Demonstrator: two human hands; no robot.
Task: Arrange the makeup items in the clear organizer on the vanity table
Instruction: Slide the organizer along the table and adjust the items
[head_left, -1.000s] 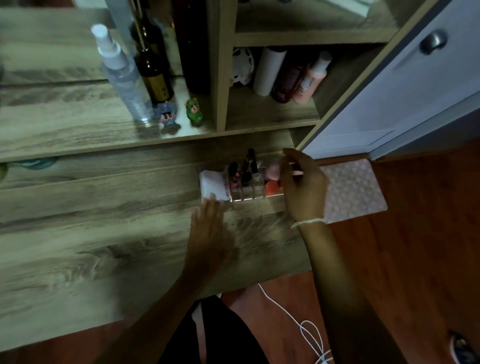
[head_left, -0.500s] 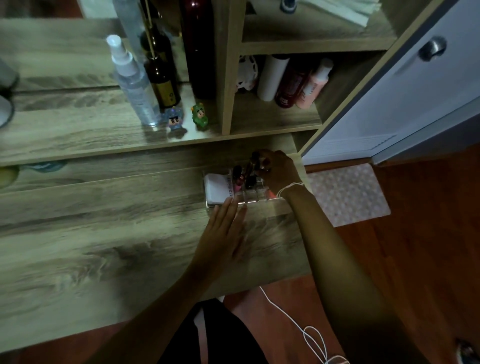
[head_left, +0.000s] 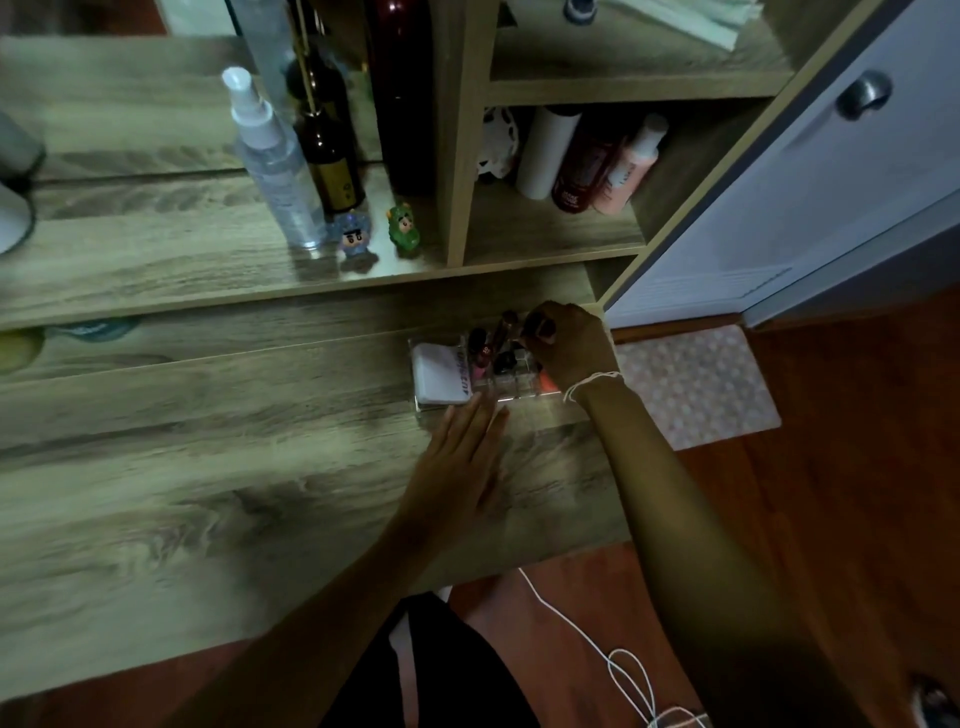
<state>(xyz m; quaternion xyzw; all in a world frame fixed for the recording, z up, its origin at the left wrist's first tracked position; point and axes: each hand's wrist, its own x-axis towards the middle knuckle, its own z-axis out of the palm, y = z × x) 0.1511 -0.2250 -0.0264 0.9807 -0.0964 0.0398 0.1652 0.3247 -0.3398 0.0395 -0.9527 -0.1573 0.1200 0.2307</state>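
A: What is the place like?

B: It is a dim room. The wooden vanity table (head_left: 208, 467) fills the left and the centre of the frame, with a raised shelf across the top. On the shelf, in the upper left, stand a clear spray bottle (head_left: 275, 166) and a dark bottle (head_left: 330, 161), and just in front of them two small figurines (head_left: 376, 234). In the open cubby at upper centre there are more bottles (head_left: 597, 161). A pink mat (head_left: 696, 384) lies on the floor at the right.

A: And where is the clear organizer?

B: The clear organizer (head_left: 514, 397) stands on the table top, a little right of the centre of the frame, near the right end of the table. Its left compartment holds a white flat case (head_left: 439, 376). The small cells in the middle hold several dark tubes (head_left: 493, 343), upright. Something orange shows at its right end, partly hidden.

A: What do the hands do?

B: The left hand (head_left: 462, 457) lies flat on the table with the fingers spread; the fingertips touch the front wall of the organizer and it holds nothing. The right hand (head_left: 569, 348) is over the right back part of the organizer, fingers curled down around something dark. I cannot tell exactly what it is, nor whether it is gripped or only touched.

A: How far is the task, in your opinion?

B: I judge it nearly finished. Most cells look filled, and I see no loose makeup on the table. What is left seems only to settle this last piece.
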